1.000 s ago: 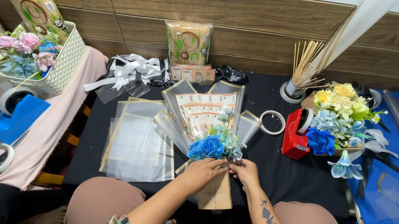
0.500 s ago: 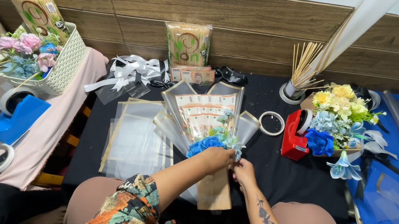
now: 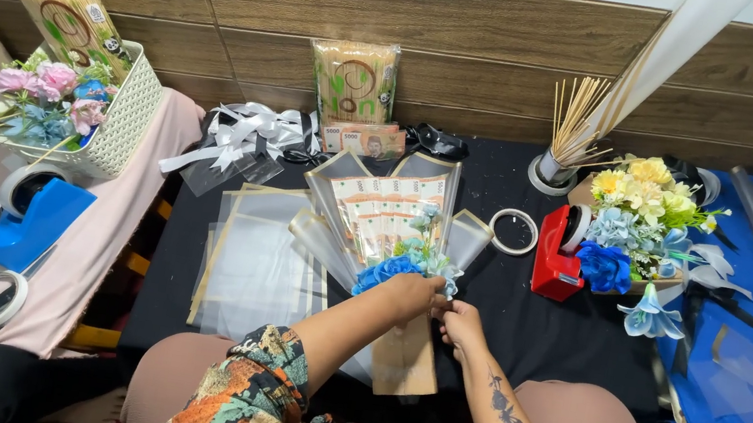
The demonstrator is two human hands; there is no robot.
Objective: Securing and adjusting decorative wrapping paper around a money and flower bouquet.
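Observation:
A bouquet lies on the black table in front of me: clear wrapping, fanned banknotes, blue and white artificial flowers, and a brown paper handle. My left hand is closed around the bouquet's neck just below the blue flowers. My right hand pinches the same neck from the right side. Both hands touch each other over the top of the brown handle.
Clear sheets with gold edges lie left of the bouquet. A tape ring, red tape dispenser, flower bunch and stick cup stand right. White ribbons and a flower basket sit left. Blue dispenser.
My left forearm has swung in over the bouquet's handle and my left hand now wraps the neck. My right hand has shifted slightly right. The bouquet stays in place.

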